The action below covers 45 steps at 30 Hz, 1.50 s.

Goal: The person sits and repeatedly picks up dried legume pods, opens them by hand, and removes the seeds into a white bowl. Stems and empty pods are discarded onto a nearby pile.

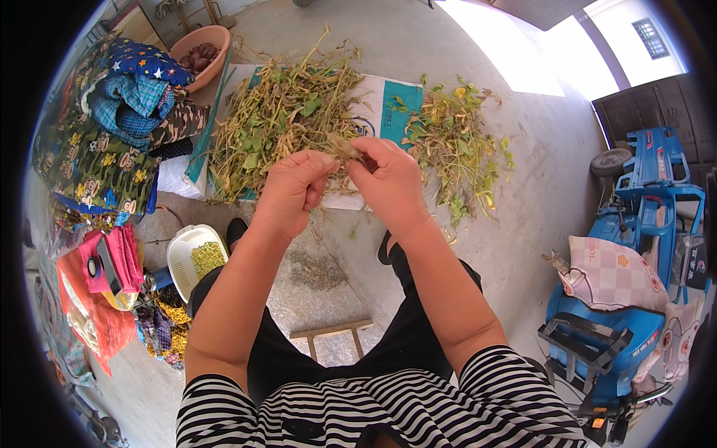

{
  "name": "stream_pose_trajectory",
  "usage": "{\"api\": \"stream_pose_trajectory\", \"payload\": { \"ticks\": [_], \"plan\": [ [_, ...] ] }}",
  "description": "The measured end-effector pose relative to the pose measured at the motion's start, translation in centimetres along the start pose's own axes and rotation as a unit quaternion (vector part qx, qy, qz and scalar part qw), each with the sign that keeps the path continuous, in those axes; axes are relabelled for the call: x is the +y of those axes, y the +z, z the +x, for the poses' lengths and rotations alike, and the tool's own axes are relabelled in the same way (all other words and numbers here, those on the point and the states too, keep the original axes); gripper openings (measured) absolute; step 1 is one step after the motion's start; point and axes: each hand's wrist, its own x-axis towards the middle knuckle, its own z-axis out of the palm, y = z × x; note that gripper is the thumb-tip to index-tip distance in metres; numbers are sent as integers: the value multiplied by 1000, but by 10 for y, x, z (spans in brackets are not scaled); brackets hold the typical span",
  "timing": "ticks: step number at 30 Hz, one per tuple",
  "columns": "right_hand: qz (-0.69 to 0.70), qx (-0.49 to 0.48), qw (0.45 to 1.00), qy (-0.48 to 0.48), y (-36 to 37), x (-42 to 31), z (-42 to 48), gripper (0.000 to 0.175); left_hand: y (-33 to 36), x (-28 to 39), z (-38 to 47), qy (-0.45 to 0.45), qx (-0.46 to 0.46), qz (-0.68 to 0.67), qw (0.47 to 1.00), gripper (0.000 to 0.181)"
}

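Both my hands meet in front of me, above the near edge of a pile of dried bean plants (274,123). A dry bean pod (345,148) sits between them, pinched by the thumb and fingers of my right hand (389,182). The fingertips of my left hand (297,187) close on its other side; whether they grip the same pod is partly hidden. Beneath the plants lies a white and teal woven sack (403,109). By my left knee, a white plastic basket (180,255) holds shelled yellow-green beans (208,257).
A smaller heap of bean stalks (459,145) lies on the concrete floor to the right. Clothes and a camouflage-print cloth (84,162) are piled at left, near a peach basin (215,70) of reddish produce. A blue three-wheeler (610,336) stands at right. A smartphone (107,263) rests on pink cloth.
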Motion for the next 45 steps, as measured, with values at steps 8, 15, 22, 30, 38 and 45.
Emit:
{"api": "stream_pose_trajectory", "payload": {
  "ticks": [8, 15, 22, 30, 38, 45],
  "plan": [
    [-45, -27, 998, -36, 5, -5, 0, 18, 6, 5, -2, 42, 114, 65, 990, 12],
    [-46, -56, 996, -48, 8, -8, -1, 19, 5, 4, -1, 69, 110, 84, 988, 12],
    [-57, -74, 994, -61, 8, -10, -2, 22, 3, 3, -2, 68, 119, 52, 989, 9],
    [88, -104, 990, -16, 9, -10, -2, 27, 2, 6, -1, 45, 136, 14, 990, 8],
    [358, -173, 907, 141, 8, -11, 0, 31, 0, 4, 2, 76, 128, 22, 989, 7],
    [428, -173, 864, 203, 4, -12, 3, 34, -5, 8, 0, 73, 110, -25, 991, 5]
  ]
}}
